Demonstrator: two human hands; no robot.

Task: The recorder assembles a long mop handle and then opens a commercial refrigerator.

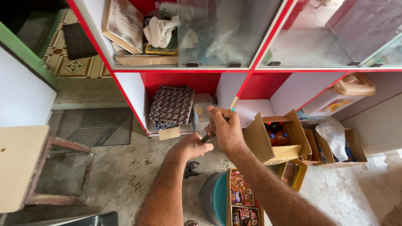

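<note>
My left hand is closed in a fist around the lower end of a dark, thin metal tool. Just right of it and slightly higher, my right hand grips the upper part of the same tool, and a light wooden stick with a teal tip pokes out above its fingers. A clear plastic container stands right behind the right hand's fingers at the shelf's lower compartment; whether the hand touches it cannot be told. Both hands hover above the concrete floor in front of the red and white shelf.
Dark egg trays are stacked left of the hands. An open cardboard box with bottles sits to the right, then a plastic bag and a lidded white container. Below are a teal bucket and a box of packets. A wooden stool stands left.
</note>
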